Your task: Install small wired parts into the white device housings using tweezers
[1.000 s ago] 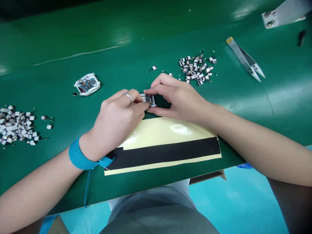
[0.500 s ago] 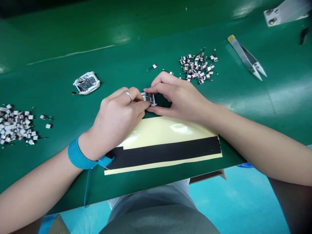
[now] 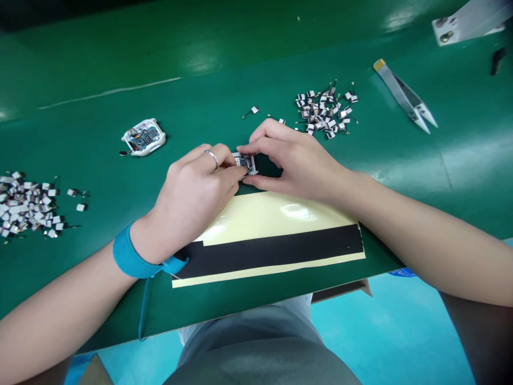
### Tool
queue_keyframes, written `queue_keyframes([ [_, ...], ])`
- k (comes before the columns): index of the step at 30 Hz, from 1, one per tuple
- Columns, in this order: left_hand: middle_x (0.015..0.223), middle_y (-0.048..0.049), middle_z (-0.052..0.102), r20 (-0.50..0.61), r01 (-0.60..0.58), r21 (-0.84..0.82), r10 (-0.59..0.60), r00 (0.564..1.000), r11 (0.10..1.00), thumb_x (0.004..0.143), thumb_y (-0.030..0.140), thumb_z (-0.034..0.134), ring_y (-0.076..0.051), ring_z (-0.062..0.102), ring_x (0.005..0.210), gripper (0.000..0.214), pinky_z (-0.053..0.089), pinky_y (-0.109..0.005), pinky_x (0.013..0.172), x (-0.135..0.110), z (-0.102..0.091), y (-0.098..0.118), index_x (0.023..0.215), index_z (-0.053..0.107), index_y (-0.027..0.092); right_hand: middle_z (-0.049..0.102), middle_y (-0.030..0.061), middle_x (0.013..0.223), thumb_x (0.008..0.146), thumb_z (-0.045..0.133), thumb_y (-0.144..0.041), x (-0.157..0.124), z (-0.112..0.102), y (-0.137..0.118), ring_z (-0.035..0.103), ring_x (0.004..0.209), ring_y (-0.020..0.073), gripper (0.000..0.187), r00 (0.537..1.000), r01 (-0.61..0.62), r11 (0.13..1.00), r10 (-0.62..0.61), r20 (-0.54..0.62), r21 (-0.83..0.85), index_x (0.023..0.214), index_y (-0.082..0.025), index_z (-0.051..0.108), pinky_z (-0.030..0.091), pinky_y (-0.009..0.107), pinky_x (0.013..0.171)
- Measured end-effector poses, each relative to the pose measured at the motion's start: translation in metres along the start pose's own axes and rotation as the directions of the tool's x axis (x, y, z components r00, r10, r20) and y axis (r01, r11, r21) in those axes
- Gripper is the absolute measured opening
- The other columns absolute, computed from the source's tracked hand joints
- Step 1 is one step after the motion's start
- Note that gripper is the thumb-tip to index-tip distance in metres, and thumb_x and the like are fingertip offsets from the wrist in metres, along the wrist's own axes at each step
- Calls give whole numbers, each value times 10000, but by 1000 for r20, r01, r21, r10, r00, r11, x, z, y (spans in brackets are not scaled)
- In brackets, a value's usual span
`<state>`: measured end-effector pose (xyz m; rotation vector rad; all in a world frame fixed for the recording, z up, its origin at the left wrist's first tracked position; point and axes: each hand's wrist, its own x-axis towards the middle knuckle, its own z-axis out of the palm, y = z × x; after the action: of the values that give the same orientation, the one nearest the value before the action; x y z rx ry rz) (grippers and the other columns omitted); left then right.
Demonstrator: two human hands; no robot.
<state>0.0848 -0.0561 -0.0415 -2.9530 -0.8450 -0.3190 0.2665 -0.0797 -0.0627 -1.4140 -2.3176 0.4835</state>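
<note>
- L hand, R hand: fingertips pinching tiny circuit board from both sides
- Board: mid-bench, toward front edge, just past yellow adhesive sheet
- Handling: prob. light, stiff but fragile; best held by edges, off components
- Nearby: wired-parts heap past R hand, another heap at L end, white module

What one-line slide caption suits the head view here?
Left hand and right hand hold a small circuit board beside a cream-and-black adhesive sheet on a green workbench.
</note>
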Motion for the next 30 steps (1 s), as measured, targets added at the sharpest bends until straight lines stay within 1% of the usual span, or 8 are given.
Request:
queue_keyframes([
  [4, 769, -19, 603, -40, -13, 10, 13, 999, 1000, 812, 157, 451, -141, 540, 694, 208, 436, -240, 615, -1, 1, 1, 755, 649, 188, 534, 47, 989, 751, 585, -343, -2, -2, 3, 531, 745, 125, 413, 1000, 2, 999, -1, -7, 51, 1110, -157, 502, 407, 244, 596],
  [10, 773, -23, 588, 21, -13, -5, 13, 1000, 1000, 843, 174, 414, -138, 535, 713, 240, 430, -247, 625, 0, 0, 1, 807, 652, 176, 584, 32, 971, 913, 294, -248, -11, -15, 14, 554, 855, 114, 280, 990, -13, 971, 46, -135, 237, 1074, -198, 517, 460, 264, 728],
  [14, 752, -33, 572, 23, -19, -15, 19, 1000, 1000, 873, 207, 376, -145, 533, 713, 280, 431, -250, 614, 0, -1, 1, 827, 650, 168, 557, 33, 942, 870, 424, -253, -12, -24, 14, 528, 932, 145, 217, 986, 43, 979, -9, -168, 200, 944, -220, 625, 453, 300, 774],
  [18, 744, -40, 570, 22, -22, -22, 22, 1000, 1000, 869, 206, 392, -152, 533, 720, 273, 440, -248, 611, -1, -1, 1, 802, 652, 160, 560, 18, 796, 804, 537, -219, -14, -24, 14, 537, 776, 135, 181, 980, 0, 993, 24, -199, 121, 947, -234, 648, 462, 285, 665],
  [21, 765, -43, 578, 14, -29, -22, 30, 999, 999, 853, 170, 418, -153, 532, 717, 232, 450, -251, 617, -3, 0, 0, 853, 650, 167, 618, -14, 718, 718, 646, -236, -18, -22, 13, 545, 621, 107, 136, 951, -69, 980, 122, -285, 189, 852, -227, 663, 464, 256, 576],
  [24, 790, -58, 577, 8, -43, -26, 43, 999, 999, 840, 145, 430, -163, 531, 723, 215, 461, -268, 638, -4, 2, -1, 879, 641, 154, 654, -15, 711, 652, 700, -238, -20, -22, 9, 578, 618, 115, 112, 920, -84, 952, 187, -344, 293, 754, -220, 659, 480, 249, 549],
  [28, 799, -63, 574, -8, -44, -42, 44, 999, 998, 813, 121, 460, -179, 534, 740, 183, 469, -280, 645, -5, 3, -1, 859, 635, 148, 676, -4, 747, 659, 692, -194, -23, -27, 4, 623, 706, 137, 72, 932, -9, 953, 117, -343, 302, 713, -215, 651, 512, 266, 622],
  [30, 791, -65, 574, -1, -39, -41, 39, 999, 998, 807, 98, 450, -181, 534, 734, 193, 466, -281, 641, -5, 3, 0, 839, 635, 146, 680, -3, 737, 664, 688, -192, -26, -29, 4, 634, 707, 143, 61, 941, -51, 952, 147, -305, 302, 707, -210, 647, 522, 272, 637],
])
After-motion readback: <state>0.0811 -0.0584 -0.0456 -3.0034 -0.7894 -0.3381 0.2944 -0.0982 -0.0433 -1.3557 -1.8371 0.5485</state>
